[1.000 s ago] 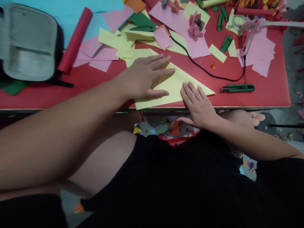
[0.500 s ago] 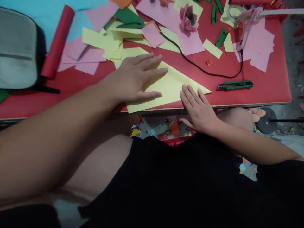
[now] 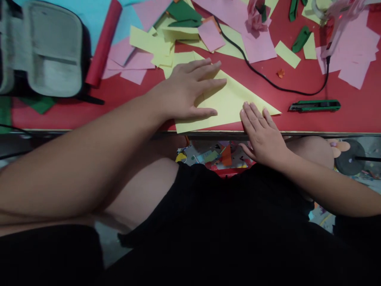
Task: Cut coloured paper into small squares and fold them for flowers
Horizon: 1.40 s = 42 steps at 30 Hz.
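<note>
The right hand (image 3: 263, 137) lays its straight fingers on the near edge of the big yellow paper (image 3: 235, 94), in the middle of the frame. The left hand (image 3: 192, 89) rests on it, fingers spread wide. A green cutter (image 3: 315, 105) lies at the right. Farther back are a red roll (image 3: 104, 43), upper left, and a pink flower (image 3: 257, 18), near the top.

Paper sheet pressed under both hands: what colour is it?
The paper sheet is pale yellow, seen best in the current head view.
</note>
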Tool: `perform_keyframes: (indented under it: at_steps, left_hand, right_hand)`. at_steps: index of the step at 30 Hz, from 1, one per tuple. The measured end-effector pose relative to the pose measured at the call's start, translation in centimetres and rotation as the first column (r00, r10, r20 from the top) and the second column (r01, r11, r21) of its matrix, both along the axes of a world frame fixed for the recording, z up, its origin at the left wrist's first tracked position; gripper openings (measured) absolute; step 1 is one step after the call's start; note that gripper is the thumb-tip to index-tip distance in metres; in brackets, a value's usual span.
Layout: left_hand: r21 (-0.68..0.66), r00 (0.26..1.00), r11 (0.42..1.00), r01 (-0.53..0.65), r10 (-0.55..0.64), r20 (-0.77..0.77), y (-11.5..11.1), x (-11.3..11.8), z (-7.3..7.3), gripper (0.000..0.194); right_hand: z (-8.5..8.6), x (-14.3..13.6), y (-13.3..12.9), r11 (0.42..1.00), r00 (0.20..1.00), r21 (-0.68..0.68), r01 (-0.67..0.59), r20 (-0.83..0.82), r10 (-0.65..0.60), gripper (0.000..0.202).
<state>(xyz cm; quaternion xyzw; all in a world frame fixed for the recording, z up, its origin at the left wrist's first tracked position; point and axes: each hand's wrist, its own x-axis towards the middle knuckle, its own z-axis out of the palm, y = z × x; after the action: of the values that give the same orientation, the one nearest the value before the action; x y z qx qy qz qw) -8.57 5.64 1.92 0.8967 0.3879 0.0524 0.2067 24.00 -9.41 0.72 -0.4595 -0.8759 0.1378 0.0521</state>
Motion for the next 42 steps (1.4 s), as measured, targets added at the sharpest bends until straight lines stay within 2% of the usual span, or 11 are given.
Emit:
perform_keyframes:
  at_steps: [3,9,16,24,30,37,42]
  left_hand:
    - [-0.016,1.0,1.0,-0.009,0.009,0.0,-0.2,0.2,0.3,0.123]
    - [0.07,0.999,0.997,0.039,-0.039,-0.011,-0.5,-0.1,0.0,0.143]
    - [0.066,0.999,0.997,0.048,-0.048,-0.01,-0.2,-0.3,-0.1,0.119]
    - [0.08,0.998,0.996,0.047,-0.045,-0.037,-0.4,-0.3,0.0,0.107]
    - [0.101,0.998,0.993,0.058,-0.055,-0.035,-0.5,-0.4,-0.1,0.108]
    - [0.103,0.996,0.993,0.061,-0.054,-0.07,-0.5,-0.2,0.3,0.134]
    - [0.087,0.994,0.994,0.058,-0.05,-0.096,-0.7,-0.1,0.7,0.132]
  right_hand:
    - [0.3,-0.2,0.0,1.0,1.0,-0.01,0.02,-0.006,-0.02,0.108]
    - [0.9,-0.8,0.0,0.998,0.999,-0.038,0.043,0.023,-0.042,0.108]
    - [1.9,-1.3,-0.3,0.991,0.986,-0.066,0.118,0.127,-0.109,0.117]
    - [2.3,-0.9,-0.3,0.992,0.984,-0.06,0.109,0.149,-0.099,0.12]
    - [2.3,-0.8,-0.2,0.992,0.983,-0.067,0.11,0.154,-0.099,0.118]
    - [2.4,-0.1,-0.2,0.994,0.985,-0.067,0.085,0.153,-0.074,0.116]
    - [2.3,0.1,-0.2,0.996,0.984,-0.05,0.067,0.168,-0.057,0.119]
